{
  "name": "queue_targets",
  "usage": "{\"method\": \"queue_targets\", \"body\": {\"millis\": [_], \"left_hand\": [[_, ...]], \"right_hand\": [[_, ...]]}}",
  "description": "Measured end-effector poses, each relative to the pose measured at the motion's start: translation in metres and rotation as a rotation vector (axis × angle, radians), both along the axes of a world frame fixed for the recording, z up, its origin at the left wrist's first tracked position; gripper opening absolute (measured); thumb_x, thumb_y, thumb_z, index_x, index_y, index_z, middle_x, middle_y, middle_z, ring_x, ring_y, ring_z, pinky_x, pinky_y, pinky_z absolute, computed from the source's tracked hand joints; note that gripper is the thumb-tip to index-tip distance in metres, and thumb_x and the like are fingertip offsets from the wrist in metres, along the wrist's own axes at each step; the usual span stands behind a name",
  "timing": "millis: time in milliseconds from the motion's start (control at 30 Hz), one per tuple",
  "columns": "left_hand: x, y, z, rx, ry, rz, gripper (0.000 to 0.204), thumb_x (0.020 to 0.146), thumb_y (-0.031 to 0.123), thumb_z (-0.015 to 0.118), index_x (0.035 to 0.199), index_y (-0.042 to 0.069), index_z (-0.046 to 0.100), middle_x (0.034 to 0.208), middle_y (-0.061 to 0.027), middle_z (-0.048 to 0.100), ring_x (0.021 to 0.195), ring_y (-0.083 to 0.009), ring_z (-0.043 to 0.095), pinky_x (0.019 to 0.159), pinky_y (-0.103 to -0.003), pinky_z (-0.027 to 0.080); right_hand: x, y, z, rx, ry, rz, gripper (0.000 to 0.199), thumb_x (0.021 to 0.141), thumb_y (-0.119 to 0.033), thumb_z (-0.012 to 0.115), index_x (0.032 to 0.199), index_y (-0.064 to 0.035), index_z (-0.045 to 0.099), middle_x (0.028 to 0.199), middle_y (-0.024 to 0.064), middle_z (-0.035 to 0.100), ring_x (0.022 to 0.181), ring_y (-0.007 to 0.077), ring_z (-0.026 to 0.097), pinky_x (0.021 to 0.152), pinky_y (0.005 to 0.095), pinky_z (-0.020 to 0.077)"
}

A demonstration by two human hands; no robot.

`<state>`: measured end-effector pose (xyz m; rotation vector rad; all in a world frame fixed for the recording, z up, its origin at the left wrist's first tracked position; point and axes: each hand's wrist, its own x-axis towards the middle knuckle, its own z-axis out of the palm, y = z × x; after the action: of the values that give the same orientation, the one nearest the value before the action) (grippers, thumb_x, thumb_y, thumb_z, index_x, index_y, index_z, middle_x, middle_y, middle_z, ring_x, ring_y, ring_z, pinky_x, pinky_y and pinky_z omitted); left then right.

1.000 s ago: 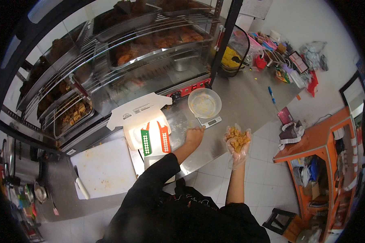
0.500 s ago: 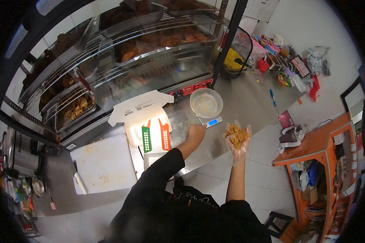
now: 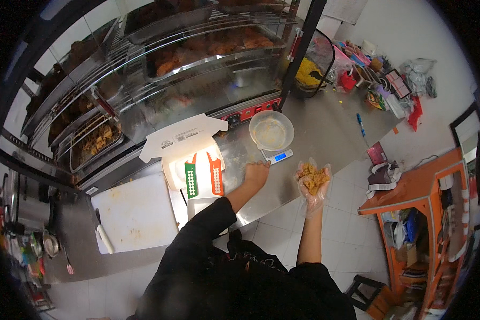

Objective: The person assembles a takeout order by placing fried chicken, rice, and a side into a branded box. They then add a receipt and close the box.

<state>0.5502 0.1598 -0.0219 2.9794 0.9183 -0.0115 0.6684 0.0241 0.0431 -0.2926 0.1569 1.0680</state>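
Note:
My right hand (image 3: 313, 184), in a clear plastic glove, is raised palm up off the counter's edge and holds a pile of golden fried pieces (image 3: 312, 177). My left hand (image 3: 257, 174) rests as a closed fist on the steel counter (image 3: 325, 128), just below a small digital scale (image 3: 279, 156) that carries a clear bowl (image 3: 271, 129) with crumbs in it. An open white takeaway box (image 3: 189, 154) with green and orange flaps lies to the left of my left hand.
A glass warming cabinet (image 3: 160, 69) with trays of fried food runs along the back. A white cutting board (image 3: 133, 213) with a knife (image 3: 104, 233) lies at the left. Clutter covers the counter's far right end (image 3: 389, 80). An orange shelf unit (image 3: 426, 213) stands on the right.
None of the things on the counter moved. My right hand still holds the fried pieces at the same spot, and my left fist stays by the scale.

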Motion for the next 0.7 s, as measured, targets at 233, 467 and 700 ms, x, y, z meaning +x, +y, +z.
{"method": "queue_targets", "body": {"millis": [233,467,700], "left_hand": [[-0.071,-0.056,0.056,-0.392,-0.352,-0.108,0.041,0.074,0.011,0.048,0.115,0.009,0.045,0.088,-0.0132,0.055,0.077,-0.0280,0.056,0.066,-0.038,0.047],[-0.152,-0.092,0.083,-0.897,-0.564,0.213,0.019,0.077,0.012,0.051,0.094,0.006,0.055,0.088,-0.0101,0.057,0.079,-0.0276,0.057,0.068,-0.035,0.045],[-0.200,-0.091,0.075,-0.748,-0.841,0.458,0.010,0.080,0.010,0.051,0.079,0.001,0.056,0.082,-0.0110,0.059,0.074,-0.0273,0.057,0.066,-0.032,0.045]], "right_hand": [[0.013,0.001,-0.009,0.089,0.010,0.069,0.046,0.073,-0.037,0.056,0.100,-0.0011,0.046,0.096,0.0218,0.048,0.079,0.0319,0.047,0.059,0.0341,0.0488],[0.004,0.006,-0.010,0.032,-0.030,-0.023,0.047,0.073,-0.037,0.057,0.102,-0.0008,0.048,0.094,0.0208,0.050,0.080,0.0330,0.048,0.063,0.0364,0.0468],[-0.005,0.009,-0.012,0.030,0.043,-0.012,0.048,0.073,-0.038,0.058,0.102,-0.0007,0.048,0.094,0.0203,0.052,0.081,0.0320,0.048,0.072,0.0414,0.0417]]}}
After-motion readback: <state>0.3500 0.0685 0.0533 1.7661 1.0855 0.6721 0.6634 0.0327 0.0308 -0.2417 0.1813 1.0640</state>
